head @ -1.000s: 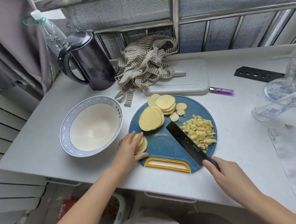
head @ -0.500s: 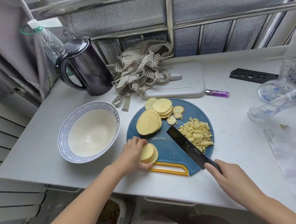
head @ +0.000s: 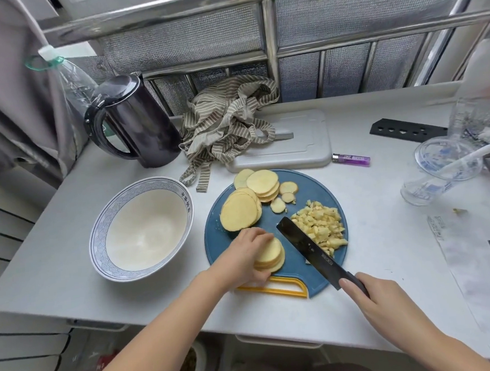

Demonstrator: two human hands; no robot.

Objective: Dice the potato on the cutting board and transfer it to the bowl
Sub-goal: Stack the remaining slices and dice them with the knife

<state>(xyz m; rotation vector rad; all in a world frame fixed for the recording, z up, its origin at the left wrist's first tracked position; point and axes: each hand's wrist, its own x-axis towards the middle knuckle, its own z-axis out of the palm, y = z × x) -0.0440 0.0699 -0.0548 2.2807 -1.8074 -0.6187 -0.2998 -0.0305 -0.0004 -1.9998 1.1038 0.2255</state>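
A round blue cutting board (head: 310, 190) with a yellow handle lies at the table's front. On its near left, my left hand (head: 246, 255) holds a small stack of potato slices (head: 270, 254). More slices (head: 241, 212) are piled at the board's far left. A heap of diced potato (head: 321, 226) sits on the right side. My right hand (head: 380, 300) grips the handle of a black cleaver (head: 306, 241), whose blade lies between the stack and the dice. An empty white bowl (head: 143, 228) with a blue rim stands left of the board.
A black kettle (head: 136, 123) and a striped cloth (head: 228, 126) stand behind the bowl and board. A grey tray (head: 292, 142) and a purple lighter (head: 351, 159) lie beyond the board. Clear glassware (head: 443, 170) is at the right. The table's front edge is close to the board.
My left hand slid the small stack of slices from the board's left edge toward its middle, next to the blade. The cleaver stayed roughly in place.
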